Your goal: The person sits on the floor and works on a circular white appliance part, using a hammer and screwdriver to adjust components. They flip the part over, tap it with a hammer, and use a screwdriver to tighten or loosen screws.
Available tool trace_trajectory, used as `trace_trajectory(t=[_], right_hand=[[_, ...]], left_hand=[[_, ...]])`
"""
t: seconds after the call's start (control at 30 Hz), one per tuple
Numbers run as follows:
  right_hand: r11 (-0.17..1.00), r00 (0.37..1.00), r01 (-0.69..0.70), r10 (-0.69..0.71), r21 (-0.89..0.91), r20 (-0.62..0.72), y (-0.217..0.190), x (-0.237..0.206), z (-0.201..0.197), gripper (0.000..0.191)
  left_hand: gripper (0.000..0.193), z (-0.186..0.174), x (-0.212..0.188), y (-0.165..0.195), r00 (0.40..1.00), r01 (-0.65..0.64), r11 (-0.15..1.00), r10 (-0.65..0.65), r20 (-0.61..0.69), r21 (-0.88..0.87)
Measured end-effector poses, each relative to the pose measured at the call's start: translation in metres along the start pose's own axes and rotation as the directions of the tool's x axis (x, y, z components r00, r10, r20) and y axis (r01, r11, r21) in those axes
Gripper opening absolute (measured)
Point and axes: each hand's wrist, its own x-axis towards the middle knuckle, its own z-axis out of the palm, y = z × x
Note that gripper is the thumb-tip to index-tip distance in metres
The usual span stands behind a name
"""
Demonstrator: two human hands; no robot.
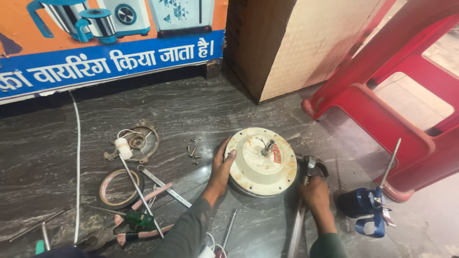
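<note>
A round cream-coloured fan motor housing (258, 165) with a short shaft at its centre and a red label lies flat on the dark stone floor. My left hand (221, 168) rests against its left rim, fingers curled over the edge. To the right of the housing my right hand (315, 195) is shut on the metal handle of a claw hammer (311, 168), whose head lies right beside the housing's right edge.
Several loose screws (193, 151), a metal end plate with a white part (136, 142), a tape ring (118, 188), a spanner (162, 185), pliers and a green-handled screwdriver (138, 220) lie left. A red plastic stool (397, 91), a wooden box (296, 43) and a blue object (366, 205) stand right.
</note>
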Motion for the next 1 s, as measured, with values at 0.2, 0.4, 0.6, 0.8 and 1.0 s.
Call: trace_trajectory(t=[0.2,0.4,0.6,0.8,1.0], right_hand=[[0.364,0.92,-0.388,0.102,0.847,0.378,-0.009,0.002,0.001,0.018],[0.242,0.959,-0.281,0.034,0.929,0.281,-0.043,-0.015,-0.042,0.011],[0.157,0.924,-0.382,0.042,0.911,0.38,-0.042,-0.004,-0.045,0.008],[0.208,0.842,-0.536,0.065,0.818,0.535,-0.012,0.008,-0.027,0.011],[0.167,0.766,-0.62,-0.08,0.766,0.638,0.013,0.015,-0.017,0.024]], left_hand=[[0.064,-0.001,0.0,0.004,1.0,0.003,1.0,-0.003,0.012,0.003],[0.065,-0.002,-0.001,0.004,0.997,0.052,0.994,-0.046,0.059,-0.098],[0.065,-0.006,0.002,0.0,0.998,0.064,0.994,-0.061,0.033,-0.093],[0.064,-0.012,0.006,0.0,0.993,0.11,0.986,-0.105,0.046,-0.127],[0.068,-0.018,0.008,0.009,0.97,0.229,0.953,-0.207,0.124,-0.198]])
